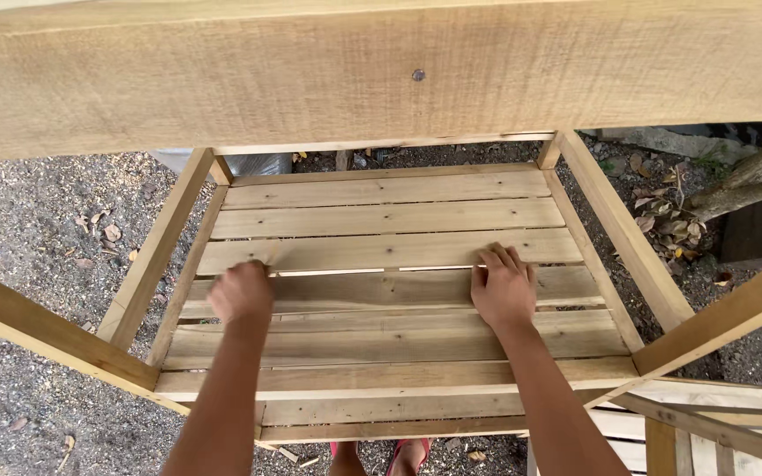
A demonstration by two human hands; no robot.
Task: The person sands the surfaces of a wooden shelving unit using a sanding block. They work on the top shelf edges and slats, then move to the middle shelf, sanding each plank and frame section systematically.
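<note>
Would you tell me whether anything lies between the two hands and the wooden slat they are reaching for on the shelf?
Nothing visible does. The left hand and the right hand both rest directly on the loose slat, which lies across the shelf frame among the other slats.

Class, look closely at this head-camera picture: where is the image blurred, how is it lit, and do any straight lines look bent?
Head view: the left hand is smeared by motion blur, while the right hand on the slatted shelf is sharp; daylight is soft and even, with no glare; the wide top plank bows slightly, a sign of wide-angle distortion; the ground stays in focus.
</note>
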